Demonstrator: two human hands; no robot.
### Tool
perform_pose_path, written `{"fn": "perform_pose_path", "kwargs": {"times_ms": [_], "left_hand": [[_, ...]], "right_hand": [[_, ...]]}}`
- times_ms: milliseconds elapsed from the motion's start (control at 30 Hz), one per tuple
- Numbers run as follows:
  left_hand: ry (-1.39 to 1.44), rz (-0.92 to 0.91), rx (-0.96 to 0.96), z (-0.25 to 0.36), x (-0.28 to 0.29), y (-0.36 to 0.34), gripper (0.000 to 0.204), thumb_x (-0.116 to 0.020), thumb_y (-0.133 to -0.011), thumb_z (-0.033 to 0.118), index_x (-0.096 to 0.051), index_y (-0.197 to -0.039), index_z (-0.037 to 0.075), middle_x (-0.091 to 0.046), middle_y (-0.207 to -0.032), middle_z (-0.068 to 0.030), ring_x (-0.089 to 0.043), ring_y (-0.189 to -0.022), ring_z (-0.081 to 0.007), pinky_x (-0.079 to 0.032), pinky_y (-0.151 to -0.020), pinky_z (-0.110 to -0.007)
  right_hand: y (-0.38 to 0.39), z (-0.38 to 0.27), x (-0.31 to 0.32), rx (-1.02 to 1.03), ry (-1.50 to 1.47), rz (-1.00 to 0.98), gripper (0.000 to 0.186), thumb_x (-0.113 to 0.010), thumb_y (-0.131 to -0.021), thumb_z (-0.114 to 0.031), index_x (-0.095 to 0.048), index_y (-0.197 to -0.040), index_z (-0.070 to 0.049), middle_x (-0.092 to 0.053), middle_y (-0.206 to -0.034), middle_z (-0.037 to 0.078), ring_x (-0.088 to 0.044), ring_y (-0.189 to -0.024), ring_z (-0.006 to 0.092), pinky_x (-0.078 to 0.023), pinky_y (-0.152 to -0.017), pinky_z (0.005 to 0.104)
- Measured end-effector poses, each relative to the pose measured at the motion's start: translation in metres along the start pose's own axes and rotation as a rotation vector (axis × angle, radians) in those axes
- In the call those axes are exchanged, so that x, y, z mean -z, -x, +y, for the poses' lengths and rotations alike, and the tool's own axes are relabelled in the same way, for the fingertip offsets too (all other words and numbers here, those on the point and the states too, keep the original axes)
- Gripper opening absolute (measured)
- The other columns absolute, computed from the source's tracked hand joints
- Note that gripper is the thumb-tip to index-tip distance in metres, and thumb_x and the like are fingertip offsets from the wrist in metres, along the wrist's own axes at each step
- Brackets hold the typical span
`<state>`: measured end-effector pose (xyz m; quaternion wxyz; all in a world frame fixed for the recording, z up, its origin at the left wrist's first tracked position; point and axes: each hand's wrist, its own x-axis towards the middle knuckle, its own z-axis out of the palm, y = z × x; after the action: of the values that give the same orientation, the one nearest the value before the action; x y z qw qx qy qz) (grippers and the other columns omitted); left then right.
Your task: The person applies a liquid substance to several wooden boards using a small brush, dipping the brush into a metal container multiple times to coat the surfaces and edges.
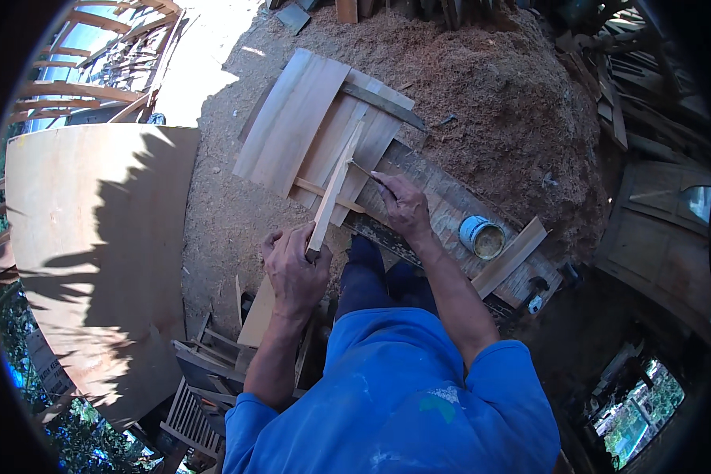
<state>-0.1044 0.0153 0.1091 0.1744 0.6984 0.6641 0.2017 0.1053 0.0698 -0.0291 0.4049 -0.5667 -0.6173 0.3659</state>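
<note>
Pale wood strip (332,196), centre of frame, long axis slanting steeply from lower left to upper right. My left hand (295,267) has fingers closed around its lower end, back of hand up. My right hand (405,207), just right of the strip, closes on a thin tool (363,170), tip pointing upper left, at the strip's right edge; contact unclear. Open tin (474,235) sits right of centre.

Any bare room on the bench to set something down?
One patch: the bench looks bare between the stacked boards and the can, beside the right hand. Crowded: the right end, where the can sits beside a wood offcut, and the left, where the boards lie.
</note>
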Motion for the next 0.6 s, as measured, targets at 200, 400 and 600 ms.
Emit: {"fn": "perform_pose_path", "kwargs": {"times_ms": [200, 400, 600], "left_hand": [[0.017, -0.001, 0.024, -0.002, 0.0, -0.003, 0.035, -0.072, -0.075, 0.011, -0.068, -0.109, 0.004, -0.073, -0.1, -0.0108, -0.07, -0.093, -0.0265, -0.041, -0.1, -0.047], [-0.015, -0.008, -0.006, -0.006, 0.001, -0.001, 0.031, -0.071, -0.076, 0.01, -0.068, -0.106, 0.003, -0.074, -0.1, -0.0111, -0.07, -0.092, -0.0271, -0.041, -0.1, -0.046], [-0.024, -0.022, 0.02, -0.008, 0.006, -0.002, 0.032, -0.07, -0.077, 0.01, -0.069, -0.107, 0.002, -0.074, -0.1, -0.0111, -0.07, -0.091, -0.0268, -0.041, -0.1, -0.046]], "right_hand": [[-0.005, -0.02, 0.006, 0.022, 0.231, -0.096, 0.028, -0.064, -0.093, -0.01, -0.071, -0.12, -0.011, -0.066, -0.093, 0.012, -0.068, -0.083, 0.0316, -0.055, -0.071, 0.0398], [-0.03, -0.036, 0.047, 0.196, 0.421, -0.318, 0.025, -0.063, -0.092, -0.014, -0.071, -0.115, -0.014, -0.064, -0.091, 0.011, -0.067, -0.08, 0.0331, -0.055, -0.07, 0.0443], [-0.056, 0.002, 0.03, 0.038, 0.14, -0.238, 0.021, -0.06, -0.096, -0.019, -0.07, -0.113, -0.014, -0.072, -0.098, 0.014, -0.07, -0.088, 0.0349, -0.057, -0.076, 0.0443]]}}
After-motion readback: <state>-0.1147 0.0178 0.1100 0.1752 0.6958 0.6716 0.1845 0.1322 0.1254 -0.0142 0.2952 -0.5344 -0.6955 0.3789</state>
